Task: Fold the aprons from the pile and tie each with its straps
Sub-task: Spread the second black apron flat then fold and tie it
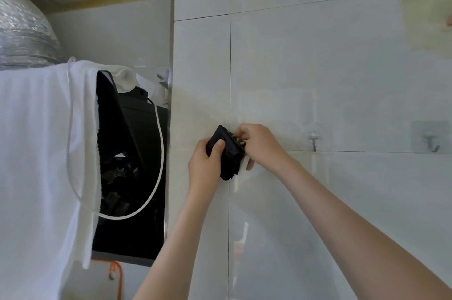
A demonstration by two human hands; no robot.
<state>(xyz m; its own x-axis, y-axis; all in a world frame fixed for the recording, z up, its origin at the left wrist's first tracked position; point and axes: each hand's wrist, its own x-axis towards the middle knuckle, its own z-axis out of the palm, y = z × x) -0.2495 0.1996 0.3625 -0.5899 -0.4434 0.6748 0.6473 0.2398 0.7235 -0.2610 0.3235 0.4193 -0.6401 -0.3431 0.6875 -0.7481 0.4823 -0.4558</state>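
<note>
1. Head view, hands: The left hand (204, 165) sat just left of the vertical grey tile joint (229, 67) on the wall. Its grip was closed round a small black folded fabric bundle (226, 155), fingers behind and thumb pressed on the front. The right hand (259, 145) sat just right of the joint, its fingertips pinching a patterned yellow-and-black band (236, 139) at the bundle's upper right edge. I took this band to be a strap.

2. Head view, bundle: It was held in the air across the joint, in front of the wall and between the two hands, resting on no worktop. Its long axis ran close to upright, parallel to the joint, top leaning slightly left.

3. Head view, deciding relation: The band crossed the bundle's upper end on the right hand's side, so that hand seemed better placed to draw it tight. The left hand served as the anchor. The tie looked nearly finished, though the knot itself was hidden.

4. Head view, surroundings: Well left of the joint hung a black glass range hood (132, 128), half covered by a white cloth (44, 140) with a white cord (160, 148) looping down. Well right of it were two metal wall hooks (313, 140). No pile was in sight.
</note>
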